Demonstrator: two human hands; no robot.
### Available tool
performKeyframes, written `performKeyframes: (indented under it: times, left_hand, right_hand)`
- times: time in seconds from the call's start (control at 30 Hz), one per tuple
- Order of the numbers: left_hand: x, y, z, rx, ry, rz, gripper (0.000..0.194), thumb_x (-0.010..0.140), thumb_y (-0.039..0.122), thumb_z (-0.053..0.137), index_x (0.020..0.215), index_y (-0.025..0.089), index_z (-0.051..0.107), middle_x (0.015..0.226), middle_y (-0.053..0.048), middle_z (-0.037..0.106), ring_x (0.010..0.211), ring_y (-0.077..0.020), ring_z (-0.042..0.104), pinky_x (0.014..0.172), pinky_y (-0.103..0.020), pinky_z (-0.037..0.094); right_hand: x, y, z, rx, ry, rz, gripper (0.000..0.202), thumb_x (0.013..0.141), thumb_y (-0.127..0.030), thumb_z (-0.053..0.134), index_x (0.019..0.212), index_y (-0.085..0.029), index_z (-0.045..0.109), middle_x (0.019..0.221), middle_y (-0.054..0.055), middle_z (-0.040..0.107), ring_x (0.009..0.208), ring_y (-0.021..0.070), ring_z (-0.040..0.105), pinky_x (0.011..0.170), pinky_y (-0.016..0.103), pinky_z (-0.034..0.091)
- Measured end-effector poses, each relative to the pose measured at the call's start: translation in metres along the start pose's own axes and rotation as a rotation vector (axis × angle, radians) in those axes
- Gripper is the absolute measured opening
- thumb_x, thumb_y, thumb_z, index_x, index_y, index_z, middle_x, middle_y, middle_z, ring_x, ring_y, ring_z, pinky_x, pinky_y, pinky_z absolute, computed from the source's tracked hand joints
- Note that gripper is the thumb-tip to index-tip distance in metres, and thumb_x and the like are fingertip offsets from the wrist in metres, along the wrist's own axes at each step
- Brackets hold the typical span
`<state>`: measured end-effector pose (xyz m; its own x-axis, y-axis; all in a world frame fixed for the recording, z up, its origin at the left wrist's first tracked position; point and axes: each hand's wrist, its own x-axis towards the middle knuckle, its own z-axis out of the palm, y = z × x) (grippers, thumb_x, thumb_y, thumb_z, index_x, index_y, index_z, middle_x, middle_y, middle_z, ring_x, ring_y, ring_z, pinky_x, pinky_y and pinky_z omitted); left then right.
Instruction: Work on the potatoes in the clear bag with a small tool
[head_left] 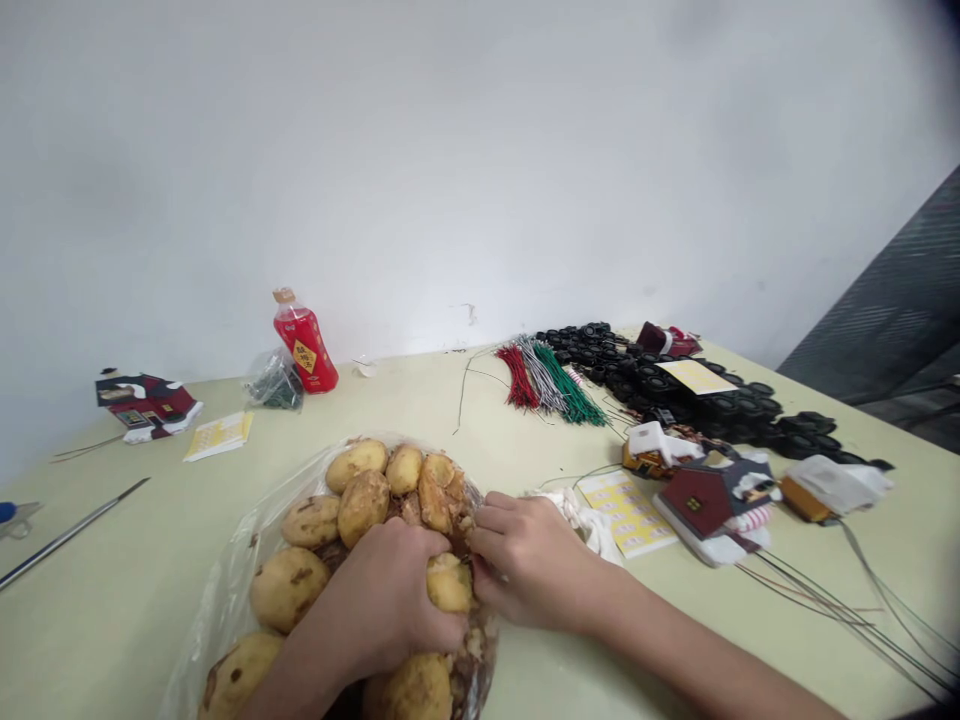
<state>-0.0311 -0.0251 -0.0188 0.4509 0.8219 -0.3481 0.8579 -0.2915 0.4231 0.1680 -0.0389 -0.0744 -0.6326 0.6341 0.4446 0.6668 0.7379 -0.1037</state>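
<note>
A clear plastic bag (225, 560) full of potatoes lies at the table's near side, its mouth spread wide. Over the middle of it, my left hand (397, 590) is closed round a potato (448, 583) whose skin is partly gone. My right hand (521, 560) touches that potato's right side, fingers bent and pressed together; whatever sits between the fingertips is hidden. Brown peel scraps (472, 650) collect along the bag's right edge. Other potatoes, such as a brown-spotted one (290, 588), lie around my left hand, and one behind it (441, 490) has a torn skin.
A red bottle (306, 345) stands near the wall. Small model houses (716, 500) with trailing wires sit right, another house (148, 403) left. Red, silver and green wire bundles (553, 380) lie before black round parts (645, 380). A metal rod (75, 533) rests far left.
</note>
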Motion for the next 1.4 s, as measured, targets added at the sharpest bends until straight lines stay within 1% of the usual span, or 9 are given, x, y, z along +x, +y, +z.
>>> performKeyframes:
  times: [0.17, 0.33, 0.47, 0.6, 0.77, 0.93, 1.07, 1.17, 1.4]
  left_hand:
    - [-0.0005, -0.0004, 0.0, -0.015, -0.007, 0.01, 0.021, 0.06, 0.036, 0.074, 0.064, 0.024, 0.056, 0.063, 0.0, 0.067, 0.064, -0.0203, 0.06, 0.061, -0.037, 0.035]
    - [-0.0009, -0.0001, 0.0002, -0.001, 0.001, 0.005, 0.02, 0.06, 0.036, 0.072, 0.064, 0.024, 0.056, 0.068, -0.002, 0.072, 0.066, -0.0217, 0.062, 0.062, -0.038, 0.036]
    - [-0.0008, -0.0001, 0.0, -0.006, -0.011, 0.003, 0.021, 0.059, 0.038, 0.072, 0.064, 0.025, 0.056, 0.066, -0.002, 0.071, 0.065, -0.0218, 0.063, 0.062, -0.037, 0.036]
    - [-0.0009, -0.0006, 0.0004, 0.006, 0.007, 0.019, 0.019, 0.06, 0.038, 0.071, 0.066, 0.024, 0.059, 0.072, -0.004, 0.076, 0.068, -0.0231, 0.066, 0.062, -0.037, 0.037]
    - [-0.0008, -0.0033, 0.0023, 0.023, 0.004, 0.016, 0.019, 0.061, 0.036, 0.071, 0.065, 0.024, 0.057, 0.068, -0.003, 0.073, 0.065, -0.0224, 0.063, 0.061, -0.038, 0.036]
    - [-0.0007, -0.0033, 0.0021, 0.018, 0.015, 0.022, 0.021, 0.062, 0.037, 0.074, 0.066, 0.024, 0.058, 0.072, -0.004, 0.076, 0.067, -0.0238, 0.065, 0.062, -0.038, 0.036]
    - [-0.0014, -0.0024, 0.0019, 0.018, 0.006, 0.019, 0.02, 0.061, 0.035, 0.073, 0.065, 0.024, 0.056, 0.071, -0.004, 0.075, 0.066, -0.0225, 0.064, 0.062, -0.038, 0.036]
    - [-0.0016, -0.0023, 0.0019, 0.022, 0.011, 0.011, 0.019, 0.06, 0.036, 0.071, 0.065, 0.025, 0.057, 0.071, -0.004, 0.075, 0.067, -0.0233, 0.065, 0.062, -0.038, 0.036]
    - [-0.0008, -0.0008, 0.0, 0.023, 0.014, 0.009, 0.019, 0.06, 0.036, 0.069, 0.064, 0.025, 0.056, 0.069, -0.003, 0.073, 0.066, -0.0232, 0.064, 0.061, -0.038, 0.036]
  right_hand:
    - [0.0007, -0.0011, 0.0004, 0.065, -0.033, -0.034, 0.008, 0.078, -0.017, 0.067, 0.072, -0.022, 0.064, 0.072, 0.002, 0.069, 0.067, 0.0179, 0.058, 0.057, 0.033, 0.03]
    - [0.0006, -0.0009, 0.002, 0.022, -0.012, 0.01, 0.007, 0.079, -0.016, 0.066, 0.075, -0.022, 0.066, 0.073, 0.003, 0.071, 0.068, 0.0189, 0.058, 0.056, 0.034, 0.027]
    - [0.0006, -0.0007, 0.0025, 0.064, -0.03, -0.019, 0.007, 0.077, -0.016, 0.067, 0.073, -0.022, 0.065, 0.073, 0.002, 0.071, 0.068, 0.0183, 0.058, 0.056, 0.033, 0.028]
    - [0.001, -0.0003, 0.0017, 0.037, -0.017, 0.012, 0.007, 0.077, -0.015, 0.065, 0.074, -0.021, 0.066, 0.074, 0.003, 0.072, 0.068, 0.0183, 0.058, 0.056, 0.034, 0.027]
    - [0.001, -0.0005, 0.0009, 0.054, -0.031, -0.022, 0.008, 0.078, -0.016, 0.068, 0.073, -0.022, 0.065, 0.072, 0.001, 0.07, 0.068, 0.0178, 0.058, 0.056, 0.034, 0.028]
    - [0.0009, -0.0002, 0.0016, 0.012, -0.015, -0.006, 0.008, 0.079, -0.015, 0.066, 0.074, -0.022, 0.065, 0.074, 0.002, 0.071, 0.068, 0.0183, 0.057, 0.056, 0.034, 0.025]
    - [0.0003, 0.0003, 0.0025, 0.026, -0.018, -0.042, 0.008, 0.08, -0.017, 0.067, 0.074, -0.022, 0.064, 0.072, 0.002, 0.069, 0.067, 0.0182, 0.057, 0.056, 0.034, 0.025]
    - [-0.0002, 0.0008, 0.0036, -0.005, -0.005, -0.025, 0.008, 0.08, -0.017, 0.067, 0.074, -0.022, 0.065, 0.073, 0.003, 0.07, 0.068, 0.0187, 0.057, 0.055, 0.035, 0.023]
    - [-0.0001, 0.0018, 0.0026, 0.016, 0.017, -0.024, 0.007, 0.077, -0.016, 0.067, 0.073, -0.021, 0.065, 0.073, 0.002, 0.07, 0.068, 0.018, 0.057, 0.055, 0.035, 0.024]
